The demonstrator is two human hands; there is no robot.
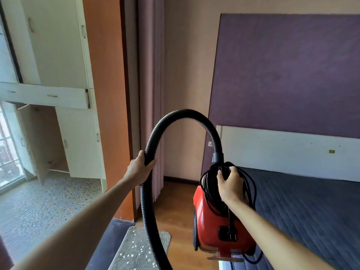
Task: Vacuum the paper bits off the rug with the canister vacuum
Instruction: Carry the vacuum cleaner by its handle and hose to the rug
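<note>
A red canister vacuum (212,227) hangs in the air in front of me, above the wooden floor and beside the bed. My right hand (230,185) grips its top handle together with a bundle of coiled black power cord (250,184). The black ribbed hose (176,115) arches up from the vacuum's top and comes down on the left. My left hand (140,167) grips that hose near its descending part. Below, a small grey rug (136,248) lies on the floor, sprinkled with several white paper bits (134,250).
A bed with a dark blue quilted mattress (311,211) and white headboard (282,151) fills the right. A purple panel (292,75) leans on the wall behind. Pink curtains (150,94) hang in the middle. White cupboards (58,55) with open lower doors stand left, by a pebble-patterned floor (39,201).
</note>
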